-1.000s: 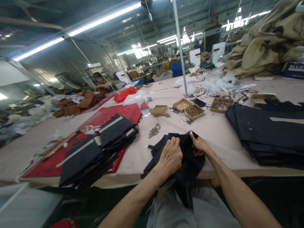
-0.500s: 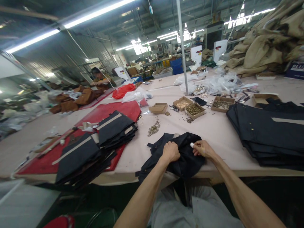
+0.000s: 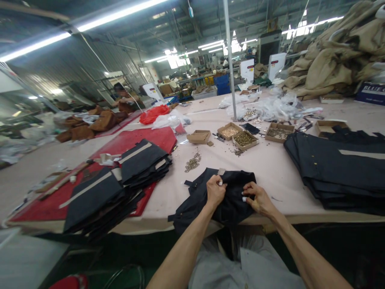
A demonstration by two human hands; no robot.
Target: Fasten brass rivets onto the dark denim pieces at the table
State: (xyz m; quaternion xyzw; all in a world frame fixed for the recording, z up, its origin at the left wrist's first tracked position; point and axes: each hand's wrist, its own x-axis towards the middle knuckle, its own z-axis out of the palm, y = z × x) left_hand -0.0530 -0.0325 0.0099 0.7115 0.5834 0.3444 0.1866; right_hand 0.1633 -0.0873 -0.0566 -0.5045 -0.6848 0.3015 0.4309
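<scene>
A black fabric piece (image 3: pixel 195 202) with short tabs and a small beige patch lies rumpled at the table's front edge, partly hanging over it. My left hand (image 3: pixel 215 190) is closed on its middle, gathering the cloth into folds; a white-wrapped fingertip shows there. At the right part of the same piece, my right hand (image 3: pixel 259 199) has curled fingers, with thumb and fingertips close together at the cloth. White wrapping covers the tips of its thumb and a finger. What lies between those fingertips is too small to make out.
Small metal rings (image 3: pixel 193 162) lie loose beyond the cloth. Cardboard boxes of metal fittings (image 3: pixel 245 140) stand farther back, beside a thin pole (image 3: pixel 231 72). Black panels are stacked at left (image 3: pixel 93 196) on a red sheet (image 3: pixel 33 210) and at right (image 3: pixel 333 168). A person (image 3: pixel 128 98) works far left.
My right hand has turned, its fingers now bent toward the cloth and my left hand. My left hand has rotated slightly on the gathered fabric. The view has shifted a little.
</scene>
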